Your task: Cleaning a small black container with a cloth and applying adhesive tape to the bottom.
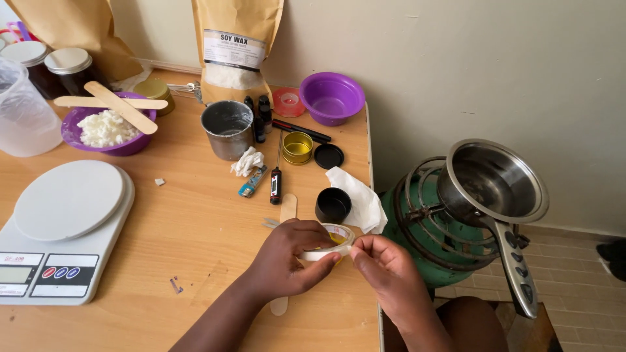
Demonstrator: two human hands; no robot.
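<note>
Both hands meet at the near right edge of the wooden desk (195, 228) over a roll of white tape (332, 242). The left hand (287, 261) has its fingers curled closed around the roll, and the right hand (385, 270) pinches its fingertips shut on the tape's loose end just beside the roll. Something yellow shows through the roll's centre, but I cannot tell what it is.

Containers: a purple bowl (107, 127) at the back left holds white wax flakes, with two flat wooden sticks (117, 104) crossed on its rim. A metal cup (227, 129) stands mid-desk, dark inside. A small gold tin (297, 147) sits open with its black lid (328, 156) beside it; a black cup (332, 205) stands near the hands against a white tissue (358, 195). A second purple bowl (331, 98) at the back looks empty. A brown paper bag (236, 45) leans on the wall.

A wooden stick (284, 215) runs under the left hand — its middle is hidden. The clear jug (23, 111) and the white scale (62, 231) are cut off at the left edge.

Off the desk's right edge, a steel pan (492, 182) rests on a green stove (424, 228) close by. The widest bare stretch of desk lies between the scale and the left hand.
</note>
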